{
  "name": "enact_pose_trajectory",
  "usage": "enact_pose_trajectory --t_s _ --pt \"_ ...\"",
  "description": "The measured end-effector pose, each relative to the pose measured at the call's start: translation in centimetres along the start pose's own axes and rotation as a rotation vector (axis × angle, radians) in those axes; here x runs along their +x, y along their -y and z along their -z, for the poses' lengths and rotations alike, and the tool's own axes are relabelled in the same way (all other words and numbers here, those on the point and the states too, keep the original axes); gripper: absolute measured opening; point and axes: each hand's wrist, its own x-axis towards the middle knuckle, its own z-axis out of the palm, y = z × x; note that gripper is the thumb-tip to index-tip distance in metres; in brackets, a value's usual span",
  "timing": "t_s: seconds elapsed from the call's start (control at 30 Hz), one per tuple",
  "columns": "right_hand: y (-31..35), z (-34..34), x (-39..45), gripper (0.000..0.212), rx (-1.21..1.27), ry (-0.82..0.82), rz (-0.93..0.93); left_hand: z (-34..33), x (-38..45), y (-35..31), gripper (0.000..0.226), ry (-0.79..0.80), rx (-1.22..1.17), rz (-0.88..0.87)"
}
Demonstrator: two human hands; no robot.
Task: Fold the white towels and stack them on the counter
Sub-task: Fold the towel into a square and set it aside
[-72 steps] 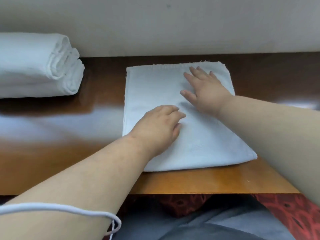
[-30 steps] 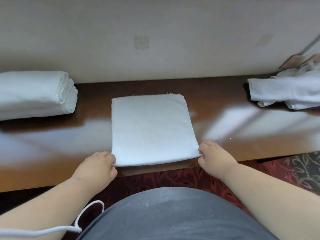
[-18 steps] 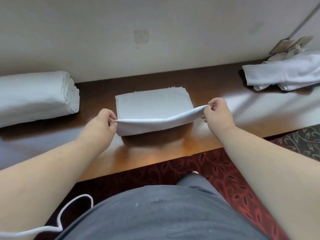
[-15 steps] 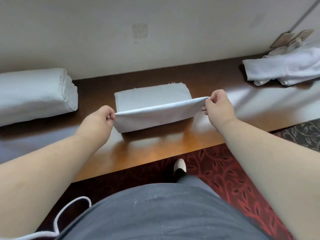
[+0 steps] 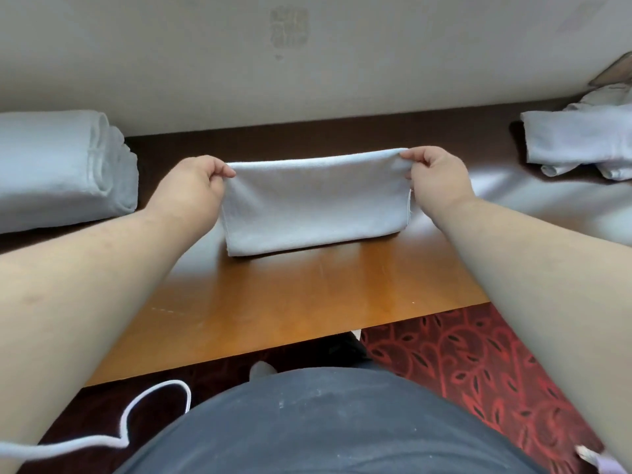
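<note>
Worktop: bare wood along the near edge, lower centre.
Towel: centre of frame, half-folded, near fold resting on the wood.
Left hand: pinches the top left corner.
Right hand: pinches the top right corner.
Technique: I judge both corners should drop level onto the far edge.
Folded stack: upper left, likely destination.
Unfolded towels: upper right.

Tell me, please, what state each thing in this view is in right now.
towel: folded in half, far corners pinched by both hands.
left hand: pinching the towel's left corner.
right hand: pinching the right corner.
folded towel stack: folded, piled at the left.
unfolded towels: crumpled at the right.
counter: carrying all the towels.
</note>
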Motion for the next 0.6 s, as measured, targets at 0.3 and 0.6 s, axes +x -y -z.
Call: enact_pose_trajectory --t_s 0.3,0.6 --pt "-0.1 -3.9 6.1 0.054 -0.198 0.299 -0.087 -3.9 5.9 1.7 0.046 0.167 0.115 0.145" --pt "-1.8 -9.6 1.3 0.059 -0.659 0.355 0.411 -9.3 0.8 -1.2 0.058 0.363 0.511 -0.345"
